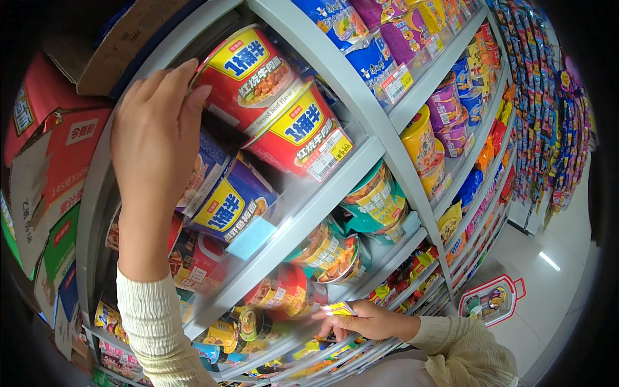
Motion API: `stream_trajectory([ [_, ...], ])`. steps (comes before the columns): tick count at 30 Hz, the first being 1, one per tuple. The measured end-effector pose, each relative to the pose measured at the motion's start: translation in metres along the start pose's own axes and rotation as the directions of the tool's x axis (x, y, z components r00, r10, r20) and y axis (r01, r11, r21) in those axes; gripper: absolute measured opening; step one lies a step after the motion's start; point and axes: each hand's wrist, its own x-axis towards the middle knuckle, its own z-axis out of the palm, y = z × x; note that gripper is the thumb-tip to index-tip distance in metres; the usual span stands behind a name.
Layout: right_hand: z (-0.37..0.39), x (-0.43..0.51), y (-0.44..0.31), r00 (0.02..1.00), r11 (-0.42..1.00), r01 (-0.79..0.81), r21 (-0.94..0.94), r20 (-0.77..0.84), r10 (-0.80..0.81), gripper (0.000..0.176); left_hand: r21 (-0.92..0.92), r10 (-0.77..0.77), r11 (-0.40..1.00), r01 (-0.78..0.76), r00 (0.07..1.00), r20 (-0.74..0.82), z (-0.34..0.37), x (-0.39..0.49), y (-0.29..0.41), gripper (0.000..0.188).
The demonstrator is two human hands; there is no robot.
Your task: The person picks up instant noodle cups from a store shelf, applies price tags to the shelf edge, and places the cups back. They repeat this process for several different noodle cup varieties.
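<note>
My left hand [152,116] is raised at the upper left, its fingertips and thumb at the left edge of a red instant noodle cup [246,77]; whether it grips the cup cannot be told. That cup is stacked on another red noodle cup [300,135], which stands behind a shelf price tag [329,155]. Lower down, my right hand [367,319] holds a small yellow and white price label [338,308] between thumb and fingers, in front of the lower shelves. Blue-purple noodle cups [232,198] stand beside the red stack, behind a pale blue blank tag [252,237].
Grey metal shelf uprights [411,179] and ledges divide the packed noodle shelves. Green noodle cups [377,198] stand on the shelf below. Red and green cardboard cartons [58,159] are at the left. Hanging snack packets [537,106] and a shopping basket [488,300] are at the right.
</note>
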Motion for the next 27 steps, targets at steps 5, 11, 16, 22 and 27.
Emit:
stream_trajectory([
  [5, -0.005, -0.003, 0.012, 0.998, 0.999, -0.037, 0.021, -0.05, 0.038, 0.043, 0.143, -0.011, 0.99, 0.012, 1.0, -0.009, 0.02, 0.009, -0.003, 0.015],
  [11, -0.008, -0.01, 0.016, 0.996, 0.998, -0.039, 0.055, -0.077, 0.044, 0.043, 0.097, -0.048, 0.994, 0.047, 0.999, 0.007, 0.028, 0.008, -0.016, 0.012],
  [16, -0.007, -0.014, 0.013, 0.997, 1.0, -0.003, 0.029, -0.078, 0.005, 0.042, 0.151, -0.001, 0.988, 0.005, 1.0, -0.029, 0.03, 0.006, -0.017, 0.012],
  [22, -0.002, -0.015, 0.008, 0.996, 0.996, -0.019, 0.081, -0.085, 0.026, 0.04, 0.002, -0.034, 0.999, 0.034, 0.998, -0.047, 0.012, -0.005, -0.003, 0.019],
  [27, 0.003, -0.014, -0.002, 0.997, 0.986, -0.073, 0.153, -0.026, 0.078, 0.041, -0.352, -0.187, 0.893, 0.279, 0.943, 0.274, -0.055, -0.068, 0.057, 0.015],
])
